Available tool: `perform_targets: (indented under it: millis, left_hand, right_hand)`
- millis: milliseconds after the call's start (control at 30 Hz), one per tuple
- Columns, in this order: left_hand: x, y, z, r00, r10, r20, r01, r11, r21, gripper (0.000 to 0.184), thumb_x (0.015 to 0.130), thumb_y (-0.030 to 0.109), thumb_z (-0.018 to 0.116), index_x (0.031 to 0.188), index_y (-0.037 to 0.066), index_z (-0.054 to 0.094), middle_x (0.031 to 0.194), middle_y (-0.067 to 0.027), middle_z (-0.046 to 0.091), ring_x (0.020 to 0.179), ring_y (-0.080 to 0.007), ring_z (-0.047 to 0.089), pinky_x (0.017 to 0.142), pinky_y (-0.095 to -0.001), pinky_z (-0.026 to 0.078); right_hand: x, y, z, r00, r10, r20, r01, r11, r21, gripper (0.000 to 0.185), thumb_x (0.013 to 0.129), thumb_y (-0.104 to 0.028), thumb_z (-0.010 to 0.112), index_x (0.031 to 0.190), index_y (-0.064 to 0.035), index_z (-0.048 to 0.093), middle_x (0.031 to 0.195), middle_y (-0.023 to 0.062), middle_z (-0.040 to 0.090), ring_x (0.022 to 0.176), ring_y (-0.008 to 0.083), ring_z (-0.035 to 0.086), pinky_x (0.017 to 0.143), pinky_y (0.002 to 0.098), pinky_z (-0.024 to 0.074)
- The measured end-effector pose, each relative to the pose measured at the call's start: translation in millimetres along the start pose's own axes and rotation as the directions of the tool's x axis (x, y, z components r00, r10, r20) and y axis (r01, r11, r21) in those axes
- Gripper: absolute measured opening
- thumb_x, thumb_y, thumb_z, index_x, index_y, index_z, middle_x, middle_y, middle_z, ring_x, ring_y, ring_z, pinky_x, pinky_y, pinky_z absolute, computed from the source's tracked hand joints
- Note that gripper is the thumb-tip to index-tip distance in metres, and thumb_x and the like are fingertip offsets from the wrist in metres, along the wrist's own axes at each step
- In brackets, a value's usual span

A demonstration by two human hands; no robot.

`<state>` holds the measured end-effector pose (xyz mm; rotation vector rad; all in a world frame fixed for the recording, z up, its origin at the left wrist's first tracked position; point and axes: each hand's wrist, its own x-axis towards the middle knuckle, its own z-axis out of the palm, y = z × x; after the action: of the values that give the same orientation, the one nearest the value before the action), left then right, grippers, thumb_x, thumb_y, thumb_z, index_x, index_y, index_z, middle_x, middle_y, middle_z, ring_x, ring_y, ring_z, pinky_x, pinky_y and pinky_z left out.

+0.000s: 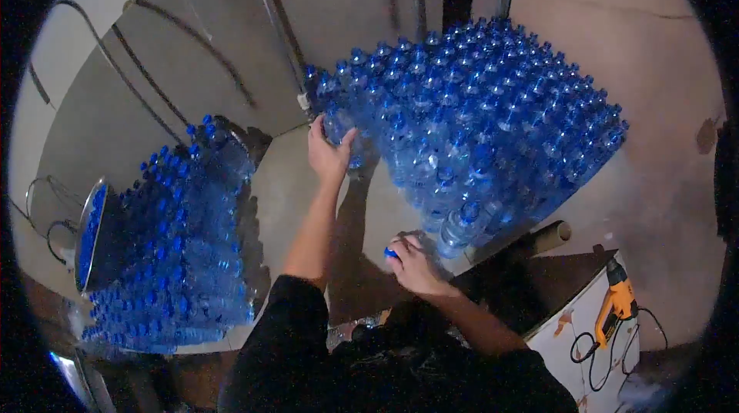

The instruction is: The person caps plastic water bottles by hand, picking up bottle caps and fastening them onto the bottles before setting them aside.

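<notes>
My left hand is closed around a clear plastic bottle at the near left edge of a large block of upright bottles with blue caps. Lower down, my right hand has its fingers curled, and a blue cap sticks out at their left side. It appears to belong to a bottle in that hand, though its body is mostly hidden and blurred. Just right of this hand, a capped bottle stands at the block's front corner.
More blue-capped bottles stand in a group on the left, beside a round container of blue caps. A yellow heat gun with a cable lies on a white board at lower right. A cardboard tube lies near the block.
</notes>
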<state>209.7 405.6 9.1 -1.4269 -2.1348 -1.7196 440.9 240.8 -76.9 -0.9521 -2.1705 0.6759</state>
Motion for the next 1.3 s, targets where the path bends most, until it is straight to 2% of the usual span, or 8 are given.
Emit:
perform_targets:
  millis: [267,433,533,600,700,867,1000,1300]
  left_hand:
    - [-99,8,-199,0.945,-0.124,0.304,0.184,0.966,-0.180,0.074,0.063,0.014,0.089,0.127,0.003,0.053,0.120,-0.0112,0.061,0.112,-0.0253,0.060,0.090,-0.0401,0.053]
    - [-116,-3,-261,0.909,-0.086,0.407,0.188,0.958,-0.217,0.081,0.063,0.018,0.090,0.131,0.003,0.051,0.125,-0.0123,0.059,0.114,-0.0254,0.060,0.094,-0.0388,0.053]
    - [-110,-4,-266,0.929,0.029,0.368,0.052,0.976,-0.210,0.079,0.064,0.021,0.089,0.132,0.004,0.051,0.129,-0.0116,0.057,0.119,-0.0237,0.057,0.099,-0.0380,0.048]
    - [-101,-6,-261,0.952,0.124,0.278,-0.035,0.952,-0.305,0.077,0.066,0.024,0.088,0.132,0.005,0.052,0.130,-0.0120,0.057,0.120,-0.0235,0.057,0.103,-0.0375,0.045]
    - [-78,-15,-239,0.936,0.237,0.262,-0.027,0.787,-0.616,0.067,0.066,0.029,0.087,0.121,0.003,0.059,0.118,-0.0126,0.063,0.112,-0.0231,0.060,0.098,-0.0355,0.046]
    - [-76,-35,-214,0.783,0.191,0.593,0.312,0.703,-0.639,0.046,0.069,0.022,0.083,0.107,0.003,0.066,0.095,-0.0027,0.069,0.088,-0.0125,0.060,0.082,-0.0311,0.049]
    - [-74,-33,-214,0.892,0.216,0.396,0.084,0.782,-0.617,0.031,0.065,0.024,0.080,0.088,0.006,0.070,0.072,-0.0036,0.067,0.065,-0.0144,0.061,0.065,-0.0332,0.050]
    - [-77,-35,-210,0.888,0.197,0.415,0.121,0.772,-0.625,0.029,0.065,0.019,0.078,0.089,0.006,0.068,0.077,-0.0075,0.069,0.067,-0.0146,0.063,0.065,-0.0328,0.050]
  right_hand:
    - [14,-13,-21,0.954,-0.207,0.217,0.286,0.849,-0.444,0.025,0.086,-0.016,0.064,0.108,-0.0034,0.063,0.102,0.0160,0.066,0.101,0.0364,0.058,0.083,0.0446,0.0482]
    - [63,-88,-27,0.971,0.040,0.238,-0.001,0.987,-0.163,0.021,0.088,-0.023,0.064,0.098,-0.0044,0.069,0.084,0.0184,0.066,0.080,0.0311,0.065,0.076,0.0447,0.0497]
    - [104,-174,-54,0.954,0.022,0.299,-0.002,0.998,-0.065,0.024,0.085,-0.022,0.068,0.101,-0.0041,0.067,0.087,0.0177,0.067,0.079,0.0296,0.066,0.074,0.0402,0.0509]
    - [130,-196,-64,0.869,-0.412,0.276,0.450,0.888,-0.093,0.027,0.082,-0.017,0.068,0.105,-0.0035,0.064,0.097,0.0167,0.067,0.087,0.0326,0.064,0.078,0.0417,0.0509]
    - [168,-230,-65,0.698,-0.573,0.430,0.654,0.754,-0.056,0.033,0.077,-0.010,0.068,0.109,-0.0027,0.062,0.102,0.0161,0.065,0.093,0.0356,0.061,0.083,0.0425,0.0501]
    - [199,-261,-54,0.514,-0.503,0.695,0.738,0.673,-0.060,0.029,0.077,0.000,0.068,0.106,-0.0012,0.064,0.100,0.0153,0.065,0.092,0.0352,0.061,0.085,0.0409,0.0496]
    - [207,-266,-44,0.434,-0.449,0.781,0.769,0.636,-0.062,0.026,0.079,-0.001,0.068,0.104,-0.0012,0.064,0.099,0.0145,0.066,0.091,0.0351,0.060,0.085,0.0408,0.0488]
    - [220,-239,-31,0.502,-0.471,0.725,0.764,0.635,-0.117,0.022,0.080,-0.022,0.073,0.081,-0.0012,0.064,0.075,0.0164,0.062,0.072,0.0349,0.060,0.064,0.0427,0.0478]
